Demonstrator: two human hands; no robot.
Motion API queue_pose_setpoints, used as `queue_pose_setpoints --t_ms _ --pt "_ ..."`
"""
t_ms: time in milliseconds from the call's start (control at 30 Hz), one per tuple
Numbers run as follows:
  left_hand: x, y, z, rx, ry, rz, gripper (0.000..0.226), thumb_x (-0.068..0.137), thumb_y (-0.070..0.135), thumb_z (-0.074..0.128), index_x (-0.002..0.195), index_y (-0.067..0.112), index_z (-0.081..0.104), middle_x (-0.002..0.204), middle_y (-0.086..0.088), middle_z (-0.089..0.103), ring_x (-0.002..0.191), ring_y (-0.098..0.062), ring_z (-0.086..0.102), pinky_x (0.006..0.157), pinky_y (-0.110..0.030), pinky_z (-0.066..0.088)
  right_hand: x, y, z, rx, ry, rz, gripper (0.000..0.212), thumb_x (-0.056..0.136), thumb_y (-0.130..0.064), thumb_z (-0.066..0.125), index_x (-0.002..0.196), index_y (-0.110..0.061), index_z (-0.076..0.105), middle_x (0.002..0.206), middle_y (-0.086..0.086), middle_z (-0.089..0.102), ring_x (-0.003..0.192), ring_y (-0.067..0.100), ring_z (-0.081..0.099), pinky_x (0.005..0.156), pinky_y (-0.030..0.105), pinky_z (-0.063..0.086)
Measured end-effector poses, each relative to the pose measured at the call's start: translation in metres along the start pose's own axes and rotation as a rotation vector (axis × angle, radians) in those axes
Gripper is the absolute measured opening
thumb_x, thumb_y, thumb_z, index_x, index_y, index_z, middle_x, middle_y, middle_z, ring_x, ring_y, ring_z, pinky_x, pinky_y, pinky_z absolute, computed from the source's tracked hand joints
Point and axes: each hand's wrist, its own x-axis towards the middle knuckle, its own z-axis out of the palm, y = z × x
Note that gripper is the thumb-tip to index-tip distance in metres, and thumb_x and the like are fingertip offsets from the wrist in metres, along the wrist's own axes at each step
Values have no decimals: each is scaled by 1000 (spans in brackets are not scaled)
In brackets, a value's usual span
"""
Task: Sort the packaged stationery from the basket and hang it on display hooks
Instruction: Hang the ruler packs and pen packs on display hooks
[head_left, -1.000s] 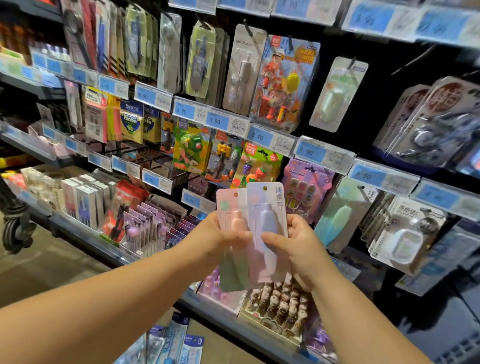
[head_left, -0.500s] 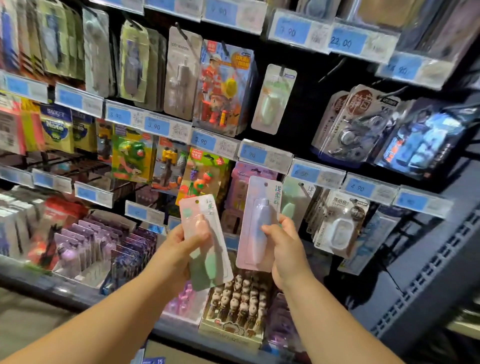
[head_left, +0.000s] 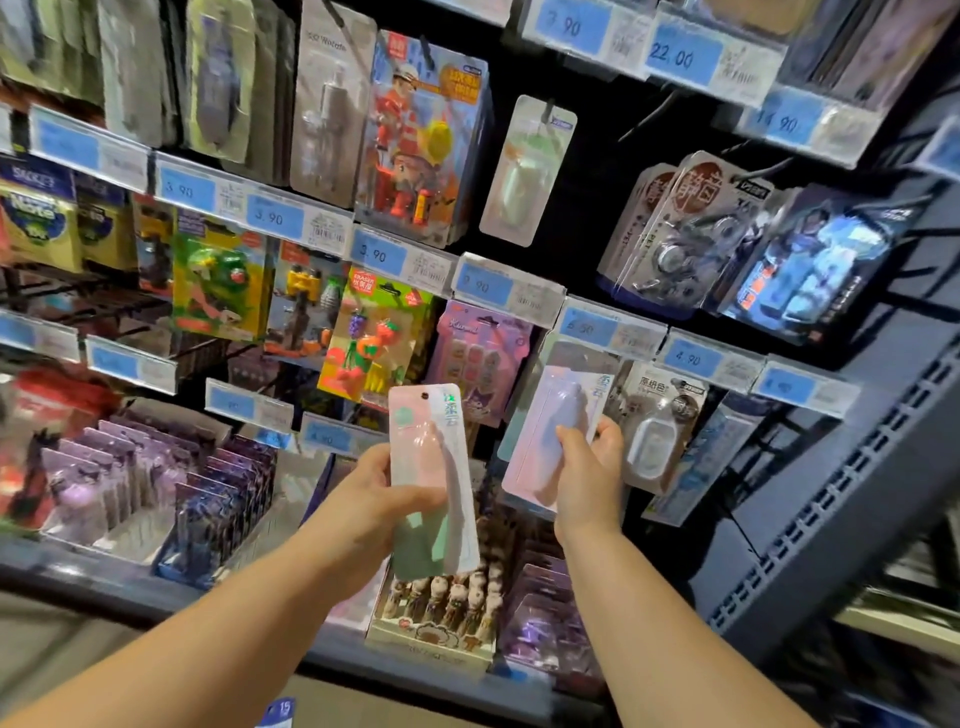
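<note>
Around my hands the display is crowded: a row of blue price tags (head_left: 379, 254) runs across the middle of the frame, with a firefighter toy pack (head_left: 421, 140) and a pale green pack (head_left: 527, 171) hanging above it, and a fruit eraser pack (head_left: 374, 338) and a pink sticker-like pack (head_left: 480, 358) below it. A white blister pack (head_left: 660, 426) hangs just right of my right hand (head_left: 587, 478), and a box of small figures (head_left: 447, 603) stands on the shelf under both hands. My left hand (head_left: 374, 499), at lower centre, grips a pink-and-green pack (head_left: 434, 478) by its left edge, thumb across the front; I cannot tell whether it is one card or two stacked. Its long axis is nearly upright, hang hole at the top. My right hand holds a lilac pack (head_left: 550, 431), fingers curled round its lower right side. That pack tilts, top leaning right, its upper end just under a price tag and over the packs already hanging there, which block the hook from view
</note>
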Motion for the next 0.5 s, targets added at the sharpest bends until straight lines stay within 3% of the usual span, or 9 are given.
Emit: queue_pose_setpoints --t_ms 133,267,367,500 --pt "0 -1 -1 -26 -2 23 62 73 4 77 126 20 50 122 -14 61 112 -36 60 89 -64 49 5 3 1 6 -11 -16 59 73 -43 59 129 -28 50 126 1 61 113 25 60 98 55 48" --pt "-2 0 1 -12 6 32 70 61 8 84 123 24 55 121 -11 62 113 -37 60 80 -62 53 11 7 0 2 -16 -28 48 89 -30 61 135 -25 50 122 -2 64 109 21 63 97 50 51" --pt "-4 2 4 -9 18 30 65 59 10 78 119 22 57 119 -13 63 112 -39 60 75 -59 54 18 8 0 4 5 -17 45 93 -24 62 135 -20 46 114 -3 63 103 20 65 91 44 54" --pt "-6 6 8 -8 26 33 61 62 8 77 118 21 58 116 -12 64 110 -37 62 80 -61 53 21 6 0 -73 74 -33 30 89 -29 67 102 -21 41 91 -7 44 79 12 48 71 28 44"
